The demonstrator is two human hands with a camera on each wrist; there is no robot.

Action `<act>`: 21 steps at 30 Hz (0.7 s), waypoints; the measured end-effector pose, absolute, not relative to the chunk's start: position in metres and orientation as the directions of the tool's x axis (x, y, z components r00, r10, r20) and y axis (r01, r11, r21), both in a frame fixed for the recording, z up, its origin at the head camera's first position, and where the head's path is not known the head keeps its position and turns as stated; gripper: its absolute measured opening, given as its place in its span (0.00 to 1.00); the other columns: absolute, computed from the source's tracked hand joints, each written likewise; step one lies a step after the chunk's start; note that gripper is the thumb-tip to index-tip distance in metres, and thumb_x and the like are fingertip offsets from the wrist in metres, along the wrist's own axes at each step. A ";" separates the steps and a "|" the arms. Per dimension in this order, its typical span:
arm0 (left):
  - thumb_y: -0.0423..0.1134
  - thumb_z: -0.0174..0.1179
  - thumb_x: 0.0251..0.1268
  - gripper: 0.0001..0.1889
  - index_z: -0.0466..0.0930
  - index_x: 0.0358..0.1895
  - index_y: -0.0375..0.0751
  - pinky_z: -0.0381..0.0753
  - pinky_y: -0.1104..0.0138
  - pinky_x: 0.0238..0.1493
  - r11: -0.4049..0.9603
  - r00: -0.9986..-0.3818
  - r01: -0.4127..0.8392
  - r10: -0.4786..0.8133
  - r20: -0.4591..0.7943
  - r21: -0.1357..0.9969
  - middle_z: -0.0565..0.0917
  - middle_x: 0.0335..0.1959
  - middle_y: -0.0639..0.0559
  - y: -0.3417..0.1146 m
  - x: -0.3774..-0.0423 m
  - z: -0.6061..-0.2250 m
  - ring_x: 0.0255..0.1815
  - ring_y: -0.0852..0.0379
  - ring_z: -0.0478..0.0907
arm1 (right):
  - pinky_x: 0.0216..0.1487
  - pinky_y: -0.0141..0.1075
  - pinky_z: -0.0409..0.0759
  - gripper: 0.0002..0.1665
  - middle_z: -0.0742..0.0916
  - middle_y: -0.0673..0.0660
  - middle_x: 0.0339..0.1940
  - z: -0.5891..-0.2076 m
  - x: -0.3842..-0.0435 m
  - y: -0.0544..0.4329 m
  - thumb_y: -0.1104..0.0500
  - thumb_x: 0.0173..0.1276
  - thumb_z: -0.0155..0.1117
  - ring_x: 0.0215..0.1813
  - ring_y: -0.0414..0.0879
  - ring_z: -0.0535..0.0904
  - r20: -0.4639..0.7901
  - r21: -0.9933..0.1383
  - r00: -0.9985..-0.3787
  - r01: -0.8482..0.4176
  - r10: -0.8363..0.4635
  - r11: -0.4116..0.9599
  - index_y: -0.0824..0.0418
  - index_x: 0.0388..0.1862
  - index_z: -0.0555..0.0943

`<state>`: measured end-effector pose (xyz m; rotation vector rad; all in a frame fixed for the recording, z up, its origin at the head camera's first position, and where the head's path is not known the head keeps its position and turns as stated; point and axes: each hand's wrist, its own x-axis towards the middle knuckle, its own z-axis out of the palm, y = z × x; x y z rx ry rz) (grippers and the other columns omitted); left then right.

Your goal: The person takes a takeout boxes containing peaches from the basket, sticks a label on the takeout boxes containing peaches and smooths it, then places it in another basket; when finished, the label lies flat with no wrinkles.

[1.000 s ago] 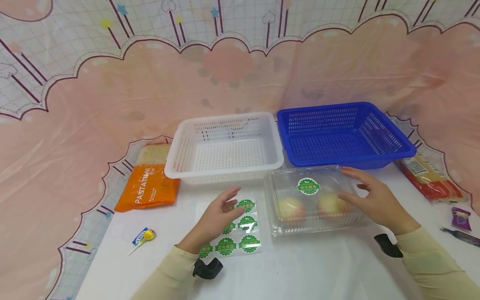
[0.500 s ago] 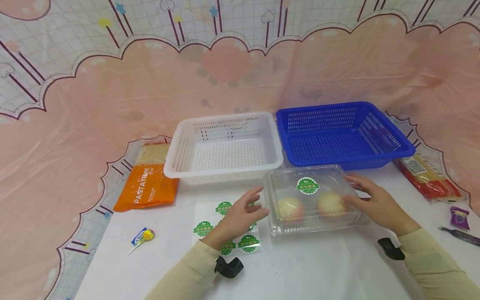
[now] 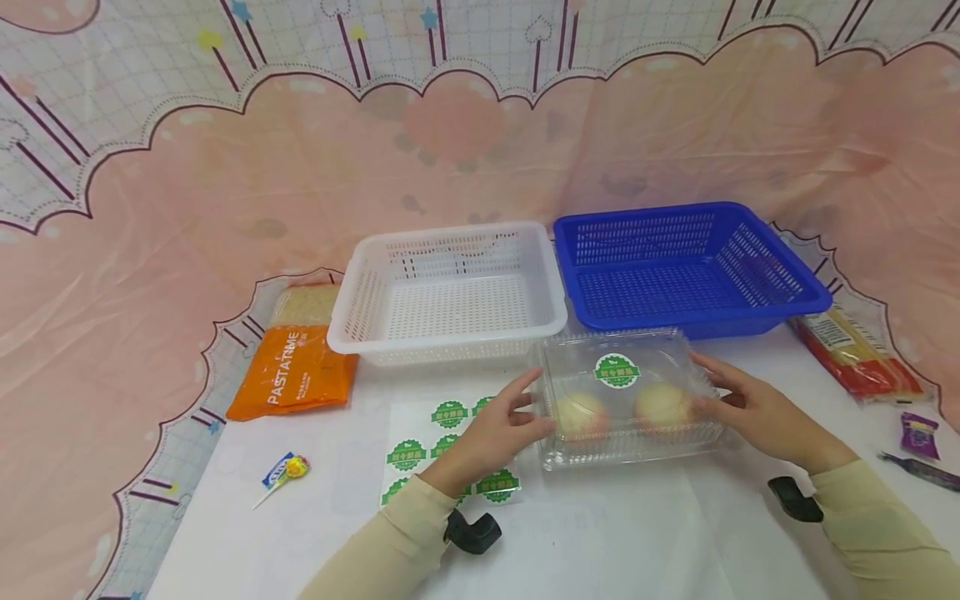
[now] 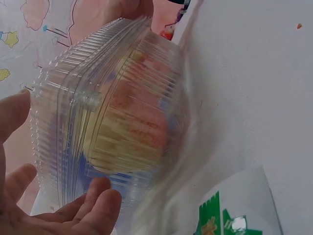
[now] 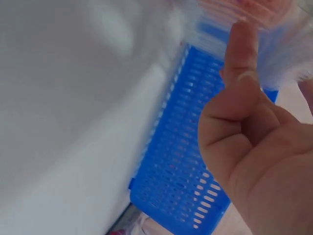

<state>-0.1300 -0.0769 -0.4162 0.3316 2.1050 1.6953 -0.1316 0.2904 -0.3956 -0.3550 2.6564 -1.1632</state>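
Note:
A clear plastic clamshell box with two peaches inside sits on the table, a round green label on its lid. My left hand is at the box's left side, thumb and fingers spread along it. In the left wrist view those relaxed fingers overlap the ribbed side wall. My right hand touches the right side of the box with its fingertips. In the right wrist view one finger reaches straight to the plastic, while others of that hand are curled in.
A sticker sheet lies under the left forearm. Behind stand a white basket and a blue basket. An orange pasta bag and a lollipop lie left; a red packet and a purple candy lie right.
My left hand has moved right, from over the sticker sheet to the box's left side. My right hand has drawn slightly back from the lid to the right side. The box stays put.

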 end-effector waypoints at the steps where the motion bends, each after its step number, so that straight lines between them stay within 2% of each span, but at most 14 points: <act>1: 0.47 0.65 0.68 0.39 0.56 0.79 0.63 0.76 0.48 0.60 0.235 -0.886 -0.067 0.433 -0.166 0.970 0.67 0.72 0.41 -0.077 -0.130 -0.416 0.66 0.45 0.72 | 0.49 0.64 0.79 0.44 0.65 0.82 0.70 -0.395 -0.131 0.291 0.49 0.77 0.59 0.61 0.77 0.72 -0.121 -0.737 -0.943 -0.124 -0.310 0.664 0.59 0.82 0.52; 4: 0.47 0.66 0.68 0.38 0.58 0.78 0.62 0.78 0.49 0.58 0.258 -0.889 -0.050 0.428 -0.161 0.965 0.69 0.71 0.42 -0.076 -0.131 -0.414 0.64 0.47 0.73 | 0.42 0.54 0.84 0.44 0.66 0.83 0.68 -0.394 -0.130 0.294 0.49 0.77 0.58 0.53 0.71 0.79 -0.162 -0.739 -0.932 -0.104 -0.325 0.666 0.56 0.83 0.49; 8: 0.47 0.66 0.68 0.38 0.59 0.78 0.63 0.79 0.51 0.56 0.282 -0.889 -0.037 0.429 -0.160 0.959 0.70 0.70 0.43 -0.076 -0.130 -0.412 0.61 0.48 0.75 | 0.29 0.40 0.81 0.44 0.67 0.83 0.67 -0.394 -0.128 0.295 0.49 0.77 0.58 0.39 0.52 0.79 -0.194 -0.778 -0.929 -0.051 -0.316 0.626 0.55 0.83 0.49; 10: 0.47 0.66 0.68 0.37 0.60 0.78 0.64 0.80 0.53 0.55 0.291 -0.885 -0.038 0.434 -0.168 0.956 0.70 0.70 0.44 -0.077 -0.129 -0.411 0.60 0.50 0.75 | 0.27 0.40 0.81 0.44 0.67 0.83 0.67 -0.394 -0.126 0.296 0.50 0.77 0.59 0.35 0.50 0.78 -0.188 -0.795 -0.933 -0.039 -0.307 0.605 0.55 0.83 0.50; 16: 0.47 0.67 0.66 0.38 0.61 0.77 0.66 0.81 0.57 0.52 0.296 -0.872 -0.032 0.458 -0.171 0.955 0.70 0.69 0.44 -0.076 -0.124 -0.407 0.58 0.52 0.76 | 0.26 0.41 0.83 0.41 0.66 0.82 0.67 -0.393 -0.116 0.297 0.52 0.77 0.59 0.35 0.50 0.79 -0.164 -0.813 -0.945 -0.033 -0.282 0.581 0.58 0.81 0.53; 21: 0.47 0.68 0.65 0.37 0.62 0.76 0.67 0.81 0.59 0.50 0.300 -0.871 -0.013 0.465 -0.158 0.954 0.71 0.69 0.46 -0.074 -0.119 -0.400 0.56 0.54 0.77 | 0.25 0.40 0.82 0.36 0.70 0.78 0.64 -0.389 -0.106 0.301 0.54 0.78 0.58 0.28 0.48 0.79 -0.150 -0.818 -0.954 -0.028 -0.259 0.575 0.61 0.79 0.58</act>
